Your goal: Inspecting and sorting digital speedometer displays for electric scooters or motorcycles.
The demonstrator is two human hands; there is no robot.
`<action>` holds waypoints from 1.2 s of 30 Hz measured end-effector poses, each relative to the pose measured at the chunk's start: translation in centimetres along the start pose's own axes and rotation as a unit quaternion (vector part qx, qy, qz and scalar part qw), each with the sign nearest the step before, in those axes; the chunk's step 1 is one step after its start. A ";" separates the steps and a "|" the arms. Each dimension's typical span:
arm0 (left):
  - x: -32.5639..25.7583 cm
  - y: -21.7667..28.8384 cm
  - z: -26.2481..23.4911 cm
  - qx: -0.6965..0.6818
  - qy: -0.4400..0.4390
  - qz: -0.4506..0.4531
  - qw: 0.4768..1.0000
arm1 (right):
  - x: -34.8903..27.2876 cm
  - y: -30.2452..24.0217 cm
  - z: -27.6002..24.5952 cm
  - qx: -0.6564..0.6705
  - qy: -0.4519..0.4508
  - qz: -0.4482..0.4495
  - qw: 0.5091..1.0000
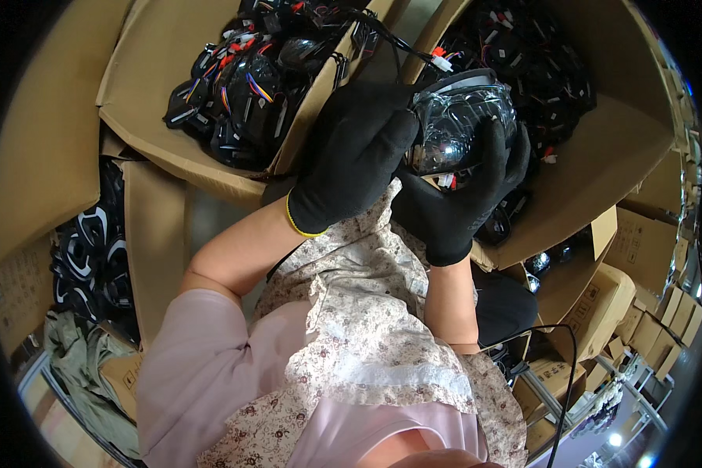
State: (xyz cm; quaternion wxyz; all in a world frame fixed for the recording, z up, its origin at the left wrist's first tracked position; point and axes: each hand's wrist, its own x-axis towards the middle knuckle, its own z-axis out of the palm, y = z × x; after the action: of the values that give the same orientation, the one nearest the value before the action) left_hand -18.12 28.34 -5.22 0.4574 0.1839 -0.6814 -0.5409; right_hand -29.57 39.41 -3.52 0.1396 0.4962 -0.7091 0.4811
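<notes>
A headlight (460, 125) with a clear, shiny lens and a dark rim is held up between my two black-gloved hands. My left hand (359, 148) closes on its left side, thumb along the edge. From below and the right, the fingers of my right hand (476, 187) curl round it, with fingertips on the lens. Black cables with a white and red connector (441, 61) come to its upper left. The headlight is above the near edge of a cardboard box (624, 132) that contains several black lamp units (542, 78). The back of the headlight is hidden.
Another open carton (144, 70), at the upper left, contains black units with coloured wires (246, 90). Black and silver parts (93, 242) fill a box at the left. Stacked cartons (600, 304) and a metal frame stand at the right. A thin black cable (573, 366) hangs there.
</notes>
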 end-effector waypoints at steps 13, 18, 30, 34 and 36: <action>0.8 1.0 0.2 0.089 -0.024 0.044 0.995 | 0.9 -0.1 -0.7 -0.026 -0.024 -0.013 0.999; 0.7 2.1 -0.3 0.105 -0.032 0.035 0.993 | 1.6 -1.0 -1.5 -0.053 -0.029 -0.021 0.998; 1.3 3.6 -1.1 -0.188 -0.040 -0.263 0.945 | 0.9 -0.2 -0.3 -0.042 -0.067 -0.041 0.996; -0.3 2.7 -1.3 -0.195 -0.039 -0.178 0.964 | 2.4 -0.5 -1.0 0.105 -0.048 0.069 0.991; -0.2 2.5 -1.7 -0.142 -0.059 -0.148 0.977 | 1.9 0.5 -1.6 0.155 -0.111 0.106 0.976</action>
State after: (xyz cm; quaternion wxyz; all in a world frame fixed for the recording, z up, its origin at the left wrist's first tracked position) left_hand -15.99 28.39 -3.06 0.3529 0.1834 -0.5888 -0.7037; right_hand -31.33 39.61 -1.71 -0.0698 0.4843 -0.6854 0.5392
